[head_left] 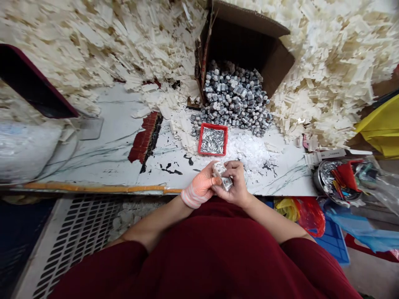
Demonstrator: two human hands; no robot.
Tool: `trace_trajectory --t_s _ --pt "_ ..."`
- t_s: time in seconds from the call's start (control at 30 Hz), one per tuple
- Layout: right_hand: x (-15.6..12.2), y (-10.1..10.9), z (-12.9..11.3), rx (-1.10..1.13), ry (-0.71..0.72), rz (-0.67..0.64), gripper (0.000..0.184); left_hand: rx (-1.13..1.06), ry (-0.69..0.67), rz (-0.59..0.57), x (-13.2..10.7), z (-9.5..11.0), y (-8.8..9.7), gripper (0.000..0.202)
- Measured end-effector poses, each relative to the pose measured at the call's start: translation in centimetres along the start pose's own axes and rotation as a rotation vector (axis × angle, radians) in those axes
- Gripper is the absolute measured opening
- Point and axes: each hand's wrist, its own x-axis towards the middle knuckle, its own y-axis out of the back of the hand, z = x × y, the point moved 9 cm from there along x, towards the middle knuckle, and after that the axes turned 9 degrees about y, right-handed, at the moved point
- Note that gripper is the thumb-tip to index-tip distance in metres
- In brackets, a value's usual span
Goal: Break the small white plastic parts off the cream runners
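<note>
My left hand (201,186), in a pink and white striped glove, and my bare right hand (236,182) meet just above the table's near edge. Both are closed on one small white plastic part with a grey metal piece (222,175) held between them. Just beyond the hands sits a small red tray (202,139) filled with shiny metal bits. Behind it a heap of grey metal components (233,99) spills out of a tipped cardboard box (249,31).
Big piles of cream plastic parts (327,70) ring the marble-patterned table (109,141) at the back and right. A dark red object (31,83) stands at left. A round tin with red pieces (336,178) and plastic bags sit at right; a white grille (77,236) lies below left.
</note>
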Motion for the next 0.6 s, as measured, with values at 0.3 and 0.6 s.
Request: trace_trajectory --t_s 0.3,0.6 --pt "-1.5 -2.3 1.5 0.298 0.021 -0.244 0.042 1.026 0.345 -0.21 -3.0 4.5 10.4 0.025" --pt "-0.4 3.8 6.2 0.002 -0.234 -0.189 0.021 0.944 0.127 0.767 5.7 16.8 22.4 0.025"
